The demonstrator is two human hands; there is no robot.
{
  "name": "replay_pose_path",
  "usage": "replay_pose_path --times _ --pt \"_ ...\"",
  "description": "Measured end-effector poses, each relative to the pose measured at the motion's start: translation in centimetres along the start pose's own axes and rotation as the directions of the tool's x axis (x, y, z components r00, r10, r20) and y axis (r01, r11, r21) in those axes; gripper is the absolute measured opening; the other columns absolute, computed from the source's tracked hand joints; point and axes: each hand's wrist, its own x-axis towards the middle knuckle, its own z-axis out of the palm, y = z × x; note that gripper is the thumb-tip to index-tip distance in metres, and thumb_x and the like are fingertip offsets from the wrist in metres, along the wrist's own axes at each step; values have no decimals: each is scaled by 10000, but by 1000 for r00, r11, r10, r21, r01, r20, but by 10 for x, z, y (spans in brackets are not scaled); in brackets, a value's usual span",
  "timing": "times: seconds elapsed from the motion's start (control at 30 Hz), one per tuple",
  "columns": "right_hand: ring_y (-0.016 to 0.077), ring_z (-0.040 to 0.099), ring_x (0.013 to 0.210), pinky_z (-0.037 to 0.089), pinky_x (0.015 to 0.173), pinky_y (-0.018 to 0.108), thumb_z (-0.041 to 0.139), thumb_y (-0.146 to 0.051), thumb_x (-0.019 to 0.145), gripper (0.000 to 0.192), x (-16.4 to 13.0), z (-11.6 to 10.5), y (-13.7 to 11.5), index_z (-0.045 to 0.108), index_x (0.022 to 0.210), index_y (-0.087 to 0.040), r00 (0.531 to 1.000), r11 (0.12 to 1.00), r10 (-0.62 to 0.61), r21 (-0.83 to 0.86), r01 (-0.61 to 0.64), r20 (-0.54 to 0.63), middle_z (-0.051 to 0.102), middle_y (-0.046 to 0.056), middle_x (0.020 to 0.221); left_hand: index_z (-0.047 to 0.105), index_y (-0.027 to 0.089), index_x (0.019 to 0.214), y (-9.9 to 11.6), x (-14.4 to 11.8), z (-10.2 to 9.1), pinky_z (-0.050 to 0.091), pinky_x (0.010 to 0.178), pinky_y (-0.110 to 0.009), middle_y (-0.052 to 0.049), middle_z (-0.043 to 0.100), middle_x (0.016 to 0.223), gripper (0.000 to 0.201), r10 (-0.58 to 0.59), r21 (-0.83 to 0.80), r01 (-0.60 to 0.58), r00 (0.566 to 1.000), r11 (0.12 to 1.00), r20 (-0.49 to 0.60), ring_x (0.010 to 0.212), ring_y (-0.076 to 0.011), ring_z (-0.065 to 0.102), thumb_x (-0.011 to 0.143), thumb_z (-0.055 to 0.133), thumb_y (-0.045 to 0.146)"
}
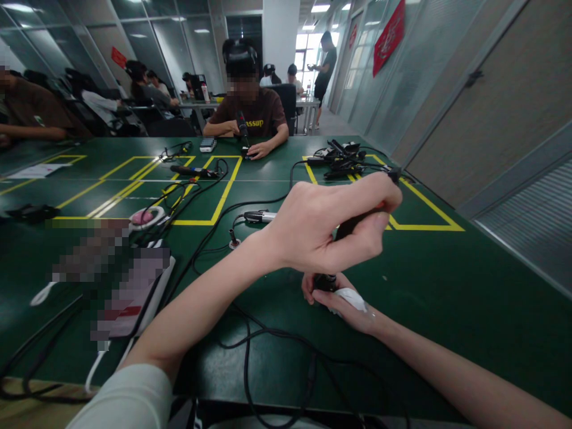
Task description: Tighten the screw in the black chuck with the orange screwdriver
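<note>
My left hand is raised over the green table with its fingers wrapped around a black stick-shaped device. The device slants down towards me. Below it, my right hand rests on the table and pinches the device's black lower end. A crumpled white cloth or tissue lies in the right palm against that end. My left hand hides the middle of the device.
Black cables run across the table's near edge. A silver-tipped tool, a small plug and a pink round object lie to the left. More black gear sits far right. A person works opposite.
</note>
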Motion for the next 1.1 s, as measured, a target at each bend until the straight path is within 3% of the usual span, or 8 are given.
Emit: replay_pose_path --times 0.27,0.53,0.63,0.77,0.97,1.1 --pt "190 540 704 426 692 336 763 -620 906 432 0 0 -3 636 873 -209 1000 1000 -10 -8 10 -4 605 3 761 651 156 951 4 1 0 528 708 -209 -4 716 825 194 -49 -56 49 999 997 -15 647 -68 605 913 467 111" --pt "183 514 692 410 677 333 780 -665 870 479 1 1 -1 624 858 -212 1000 1000 13 26 -13 6 582 1 772 681 171 920 -1 2 1 508 651 -165 24 735 797 139 -70 -7 70 995 998 -66 618 -30 626 970 552 183" --pt "181 509 691 409 678 332 776 -663 875 477 1 1 -1 618 855 -213 1000 999 11 34 -11 6 570 -6 760 651 176 896 -3 2 3 483 624 -156 47 685 762 131 -47 12 48 996 999 -72 577 -14 570 983 556 196" --pt "186 527 709 415 690 336 757 -635 908 449 1 1 -2 617 860 -211 1000 1000 0 9 0 15 585 5 786 538 196 803 -3 1 4 456 586 -180 61 550 673 264 -38 3 38 997 999 -74 530 -36 464 1034 546 324" --pt "187 518 705 411 681 334 746 -643 913 453 0 0 -3 612 865 -213 1000 1000 3 3 -3 20 584 6 778 500 207 849 -4 -1 0 465 604 -197 31 520 709 218 -15 -64 14 1000 998 -15 589 -69 470 1040 419 274" --pt "188 524 706 415 688 338 757 -665 893 473 1 1 -4 612 862 -216 1000 1000 9 2 -9 11 584 3 770 506 203 848 -5 0 1 426 561 -195 36 516 693 173 -29 -24 28 999 999 -34 555 -62 434 1000 431 239"
